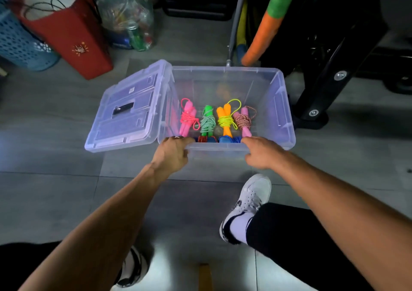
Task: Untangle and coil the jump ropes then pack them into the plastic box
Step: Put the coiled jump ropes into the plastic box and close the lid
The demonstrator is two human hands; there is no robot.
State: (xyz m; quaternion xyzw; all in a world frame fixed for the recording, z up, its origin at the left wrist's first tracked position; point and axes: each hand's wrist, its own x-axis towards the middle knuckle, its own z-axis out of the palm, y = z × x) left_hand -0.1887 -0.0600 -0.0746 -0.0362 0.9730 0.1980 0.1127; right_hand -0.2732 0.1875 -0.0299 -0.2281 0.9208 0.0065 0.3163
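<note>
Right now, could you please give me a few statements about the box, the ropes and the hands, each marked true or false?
1. The plastic box stands open, its lid leaning at its left. True.
2. The left hand and right hand both grip the near rim. True.
3. The coiled ropes lie on the floor outside the box. False: they lie inside it.
4. The orange-handled rope has a blue cord. False: its cord is yellow.

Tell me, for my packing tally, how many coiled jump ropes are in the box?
At least 6: pink, green, orange and pink-striped in the far row; red and blue by the near wall, partly hidden, so more may be there.
</note>
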